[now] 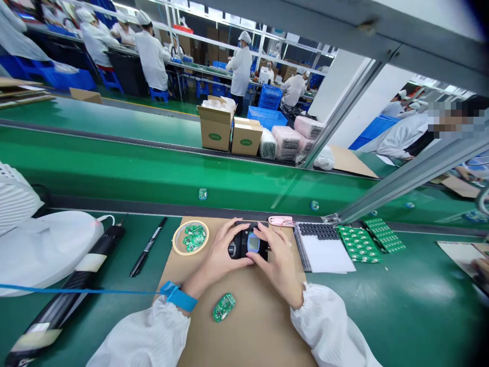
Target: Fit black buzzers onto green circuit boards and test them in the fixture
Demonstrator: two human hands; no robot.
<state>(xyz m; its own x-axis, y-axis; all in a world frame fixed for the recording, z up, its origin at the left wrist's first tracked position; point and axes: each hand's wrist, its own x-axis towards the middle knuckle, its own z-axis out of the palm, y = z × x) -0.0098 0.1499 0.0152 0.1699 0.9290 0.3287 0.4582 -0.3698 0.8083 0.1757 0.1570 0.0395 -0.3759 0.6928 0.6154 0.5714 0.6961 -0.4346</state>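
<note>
So a green conveyor belt (133, 171) is running across the whole view, and a dark green workbench (385, 306) is stretching along the near side of it. A brown cardboard sheet (263, 321) is covering the middle of the bench. Over on the left, a white plastic appliance (53, 250) is sitting next to a taped-up black electric screwdriver (74, 282).

The left hand (216, 257) and right hand (278, 260) are both grasping a black fixture (240, 239) from its two sides, near the far edge of the cardboard. Thumbs are resting along the near side, and the right fingers are touching the blue-rimmed display unit (252, 242) that's sitting in the fixture.

To the right, a tray with white paper (330, 257) is holding rows of black pieces, and two green PCB panels (359, 244) are lying just past it. Left of the hands, a masking tape roll (207, 237) is ringing some small green circuit boards (194, 237), and a black marker (148, 248) is lying beyond it. A blue wrist strap (178, 296) is circling the left wrist. One oval circuit board (223, 307) is lying loose on the cardboard, nearer the body, and a tiny board (202, 194) is sitting on the belt.
</note>
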